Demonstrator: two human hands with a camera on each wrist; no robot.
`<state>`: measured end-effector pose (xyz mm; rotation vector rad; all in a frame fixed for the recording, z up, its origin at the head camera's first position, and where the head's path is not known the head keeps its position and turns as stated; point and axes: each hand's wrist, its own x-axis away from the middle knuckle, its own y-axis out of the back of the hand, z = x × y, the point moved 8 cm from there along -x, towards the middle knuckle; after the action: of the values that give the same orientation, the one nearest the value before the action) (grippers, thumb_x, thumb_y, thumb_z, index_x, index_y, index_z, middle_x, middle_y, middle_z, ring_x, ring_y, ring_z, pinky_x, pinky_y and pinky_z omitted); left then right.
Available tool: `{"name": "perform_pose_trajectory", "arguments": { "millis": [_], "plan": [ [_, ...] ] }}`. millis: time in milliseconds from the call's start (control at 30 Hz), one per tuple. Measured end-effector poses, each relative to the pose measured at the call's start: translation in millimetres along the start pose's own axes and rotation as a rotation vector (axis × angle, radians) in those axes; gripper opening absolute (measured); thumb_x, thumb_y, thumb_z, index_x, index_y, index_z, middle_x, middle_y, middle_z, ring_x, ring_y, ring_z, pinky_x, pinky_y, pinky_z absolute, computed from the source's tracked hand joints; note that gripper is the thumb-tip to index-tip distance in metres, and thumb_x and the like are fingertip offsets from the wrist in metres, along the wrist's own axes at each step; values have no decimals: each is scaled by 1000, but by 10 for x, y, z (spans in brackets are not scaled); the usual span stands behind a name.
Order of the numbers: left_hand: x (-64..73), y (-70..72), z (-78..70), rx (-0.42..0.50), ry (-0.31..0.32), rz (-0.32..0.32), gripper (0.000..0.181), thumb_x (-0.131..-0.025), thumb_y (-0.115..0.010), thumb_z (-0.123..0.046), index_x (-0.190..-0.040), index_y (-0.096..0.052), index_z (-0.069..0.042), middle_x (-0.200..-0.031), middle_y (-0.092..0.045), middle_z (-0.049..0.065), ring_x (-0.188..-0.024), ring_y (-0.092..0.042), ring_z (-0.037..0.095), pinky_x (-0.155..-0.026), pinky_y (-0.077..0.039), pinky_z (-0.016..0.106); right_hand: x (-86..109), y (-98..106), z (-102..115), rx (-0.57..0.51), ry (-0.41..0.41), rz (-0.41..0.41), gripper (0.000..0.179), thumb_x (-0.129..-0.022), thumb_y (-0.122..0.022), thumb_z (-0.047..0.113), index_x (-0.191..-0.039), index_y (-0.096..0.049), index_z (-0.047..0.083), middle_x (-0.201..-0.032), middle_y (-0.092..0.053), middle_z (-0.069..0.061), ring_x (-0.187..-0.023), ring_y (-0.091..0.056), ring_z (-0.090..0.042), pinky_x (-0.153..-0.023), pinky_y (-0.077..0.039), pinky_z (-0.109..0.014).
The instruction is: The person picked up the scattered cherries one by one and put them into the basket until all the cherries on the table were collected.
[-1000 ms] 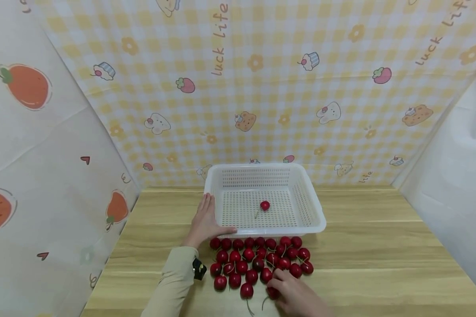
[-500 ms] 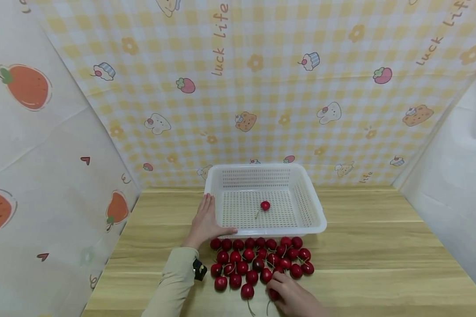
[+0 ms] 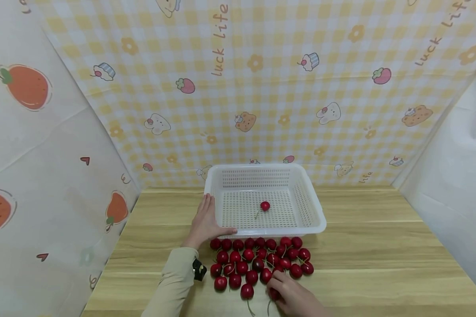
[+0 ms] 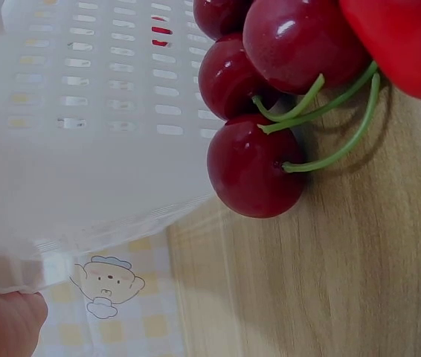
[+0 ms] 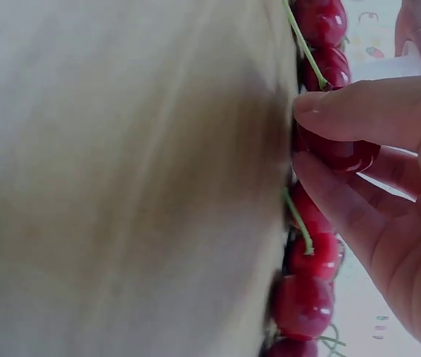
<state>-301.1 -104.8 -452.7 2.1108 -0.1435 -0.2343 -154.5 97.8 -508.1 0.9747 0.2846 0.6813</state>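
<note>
Your head camera looks forward and down from well back over the whole white, slotted plastic basket (image 3: 277, 230); your left wrist camera, tipped sideways, closely faces its near wall; your right one, also sideways, skims low across the pale wood-grain table (image 5: 121, 178); all share the round, dark-red cherries (image 4: 307, 44).

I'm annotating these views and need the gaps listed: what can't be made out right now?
Head view: part of the pinched cherry, hidden by the right hand.
Left wrist view: most of the left hand, cut off by the frame's edge.
Right wrist view: fine grain of the wooden tabletop, blurred.
</note>
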Motion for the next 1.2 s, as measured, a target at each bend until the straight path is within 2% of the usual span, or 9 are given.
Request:
{"name": "perform_pose_trajectory", "arguments": {
  "millis": [133,267,433,533,700,867,967,1067,1200],
  "plan": [
    [-4,-11,5,-6,5,7,129,-52,-74,-65,-144,-13,2,-150,-9,21,-139,-3,29,-112,-13,41,11,102,80,47,33,-35,20,-78,-68,9,-94,-64,20,-89,-49,13,-77,-44,2,-68,-50,-16],
    [-8,-11,6,-5,3,7,129,-52,-74,-65,-143,-14,3,-150,-9,21,-139,-4,30,-112,-14,41,25,280,228,103,139,-112,19,-75,-70,8,-91,-63,17,-87,-50,10,-75,-44,1,-65,-48,-14],
    [-5,-7,11,-13,0,1,129,-53,-74,-65,-143,-14,5,-149,-10,22,-139,-4,30,-112,-14,41,13,617,417,192,292,-240,27,-66,-75,1,-88,-63,11,-86,-52,5,-74,-50,-2,-62,-47,-12],
    [-6,-6,13,-13,0,-1,129,-52,-74,-65,-143,-15,5,-149,-10,22,-139,-4,30,-112,-14,41,-23,844,507,220,358,-295,31,-62,-76,-1,-88,-62,9,-86,-54,3,-75,-54,-6,-64,-48,-12],
    [-7,0,-5,-7,-6,0,129,-53,-74,-65,-143,-13,5,-149,-10,22,-139,-4,30,-112,-13,41,-153,1265,571,220,421,-373,32,-60,-75,-3,-88,-61,6,-86,-57,-1,-75,-57,-11,-67,-51,-16],
    [-1,26,-31,-14,-10,5,130,-52,-74,-65,-143,-11,4,-149,-9,23,-139,-4,30,-112,-12,41,-432,1648,566,250,459,-348,28,-66,-72,-5,-88,-58,5,-85,-56,-2,-74,-56,-11,-65,-50,-17],
    [8,40,-47,-7,-14,0,130,-52,-74,-65,-142,-13,6,-149,-10,24,-139,-4,31,-112,-12,41,-677,1832,514,267,448,-306,23,-70,-71,-3,-88,-58,4,-84,-56,-3,-74,-55,-11,-64,-50,-18],
    [14,44,-46,-7,-14,-5,130,-52,-74,-66,-142,-14,7,-148,-11,24,-139,-5,31,-112,-12,41,-977,1973,394,276,400,-265,22,-73,-71,-1,-89,-58,4,-84,-55,-3,-74,-55,-12,-64,-50,-21],
    [23,46,-36,-8,-14,-10,131,-51,-73,-67,-142,-15,7,-148,-11,24,-139,-6,31,-112,-13,41,-1391,2075,153,266,284,-196,21,-75,-71,3,-90,-57,5,-84,-55,-4,-74,-54,-14,-64,-49,-24]
  ]
}}
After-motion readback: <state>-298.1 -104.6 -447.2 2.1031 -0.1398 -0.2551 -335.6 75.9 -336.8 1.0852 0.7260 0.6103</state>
